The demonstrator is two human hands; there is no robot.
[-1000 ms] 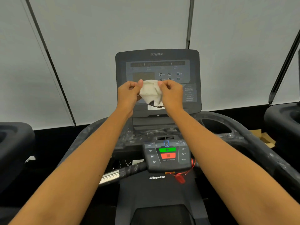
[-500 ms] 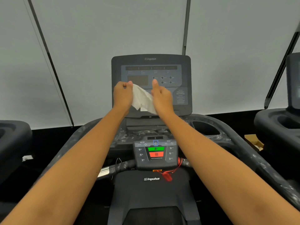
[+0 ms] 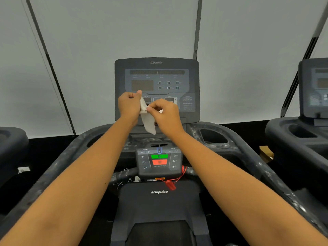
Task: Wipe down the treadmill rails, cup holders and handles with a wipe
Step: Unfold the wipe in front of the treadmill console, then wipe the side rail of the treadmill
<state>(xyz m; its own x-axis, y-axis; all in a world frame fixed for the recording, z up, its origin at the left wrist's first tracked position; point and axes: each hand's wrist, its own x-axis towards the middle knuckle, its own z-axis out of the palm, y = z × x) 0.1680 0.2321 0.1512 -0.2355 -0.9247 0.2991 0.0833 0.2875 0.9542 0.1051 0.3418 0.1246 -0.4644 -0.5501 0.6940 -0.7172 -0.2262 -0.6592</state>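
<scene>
A white wipe (image 3: 147,121) hangs between my two hands in front of the treadmill's dark upright console (image 3: 157,68). My left hand (image 3: 128,105) grips its upper part, and my right hand (image 3: 165,114) pinches it at the side with thumb and fingers. The wipe's loose end dangles down toward the console shelf. Below, the right cup holder (image 3: 213,137) shows as a dark hollow; the left cup holder (image 3: 95,141) is partly hidden by my left forearm. The right rail (image 3: 262,167) and left rail (image 3: 58,164) run back toward me, streaked with pale marks. A handle bar (image 3: 124,174) crosses under the control pad.
A small control pad (image 3: 159,161) with green and red buttons sits at centre, with a red safety clip (image 3: 170,185) and cord below it. Neighbouring treadmills stand at the right (image 3: 301,132) and left (image 3: 12,141). A cardboard piece (image 3: 266,153) lies on the floor at right.
Both hands have dropped lower in front of the console. The bunched wipe has been drawn out and now hangs long below them, and my view has swung slightly left.
</scene>
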